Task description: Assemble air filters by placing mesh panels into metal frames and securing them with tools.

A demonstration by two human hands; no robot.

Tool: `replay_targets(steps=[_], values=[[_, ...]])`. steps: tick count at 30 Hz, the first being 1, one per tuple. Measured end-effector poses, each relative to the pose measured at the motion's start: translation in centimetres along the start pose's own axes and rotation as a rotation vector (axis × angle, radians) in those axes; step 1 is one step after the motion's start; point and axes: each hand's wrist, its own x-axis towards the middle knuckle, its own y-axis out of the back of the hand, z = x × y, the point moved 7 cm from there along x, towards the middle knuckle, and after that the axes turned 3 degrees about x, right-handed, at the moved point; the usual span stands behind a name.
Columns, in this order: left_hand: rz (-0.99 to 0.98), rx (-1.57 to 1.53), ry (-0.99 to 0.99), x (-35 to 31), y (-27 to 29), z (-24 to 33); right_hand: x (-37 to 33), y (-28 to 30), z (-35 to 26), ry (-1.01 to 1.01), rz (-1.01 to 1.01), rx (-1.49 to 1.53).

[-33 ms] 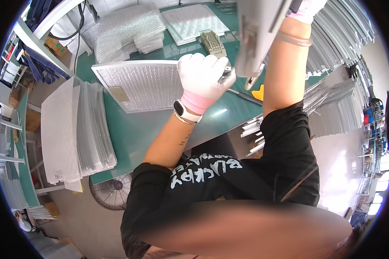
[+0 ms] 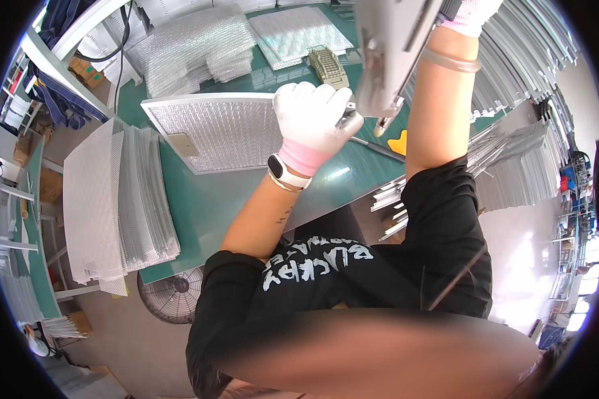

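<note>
My left hand (image 2: 313, 120), in a white glove with a pink cuff, is closed at the right end of a framed silvery mesh filter panel (image 2: 226, 130). The panel lies on the green table, with a small light plate on its left side. Thumb and fingers curl together, hiding that end of the frame. Close by on the right hangs a large grey metal tool (image 2: 396, 53) with a brass-coloured tip pointing down. My right hand (image 2: 474, 16), also gloved, is raised beside the tool's upper part at the top edge; its fingers are cut off from view.
Stacked mesh sheets (image 2: 120, 206) stand at the left table edge, with more mesh piles (image 2: 196, 50) at the back. An olive ridged block (image 2: 327, 66), a dark-handled tool (image 2: 379, 149) and a yellow piece (image 2: 398, 143) lie nearby. Frame strips (image 2: 522, 53) crowd the right. A fan (image 2: 180, 292) stands below.
The grey tool has shifted slightly to the left, its brass-coloured tip with it. My left hand and the panel stay in place.
</note>
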Motion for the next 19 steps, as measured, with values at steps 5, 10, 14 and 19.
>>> replay_targets(steps=[5,10,14,19], values=[[-0.025,-0.034,-0.023,-1.1,-1.2,-0.6,-1.6,-0.3,1.9,-0.186,0.065,-0.112],[-0.02,-0.004,-0.015,-0.2,-0.6,0.0,-2.6,-1.2,3.9,-0.216,-0.037,-0.101],[-0.009,0.006,-0.024,-0.3,-0.5,-0.2,-3.2,-1.5,3.9,-0.21,0.072,-0.118],[-0.109,0.005,0.03,-1.1,-1.1,-0.7,-7.9,-4.3,6.1,-0.45,-0.239,-0.224]])
